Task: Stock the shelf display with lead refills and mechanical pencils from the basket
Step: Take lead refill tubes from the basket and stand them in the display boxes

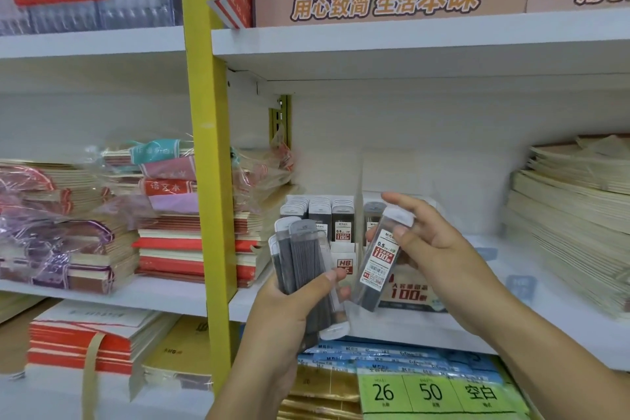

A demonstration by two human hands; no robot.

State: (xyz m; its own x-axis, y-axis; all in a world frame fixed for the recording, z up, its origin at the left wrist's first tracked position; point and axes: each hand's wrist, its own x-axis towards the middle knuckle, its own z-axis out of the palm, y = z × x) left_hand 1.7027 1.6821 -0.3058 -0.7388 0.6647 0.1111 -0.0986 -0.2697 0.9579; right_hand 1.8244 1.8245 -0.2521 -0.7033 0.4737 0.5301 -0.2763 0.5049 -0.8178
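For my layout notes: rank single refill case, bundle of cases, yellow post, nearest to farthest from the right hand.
1. single refill case: pinched in the right hand.
2. bundle of cases: just left, in the left hand.
3. yellow post: farther left.

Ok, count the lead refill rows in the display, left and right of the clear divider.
Left of the clear divider: 3 lead refill rows
Right of it: 1 row; the right hand may hide more
Total: 4 rows showing
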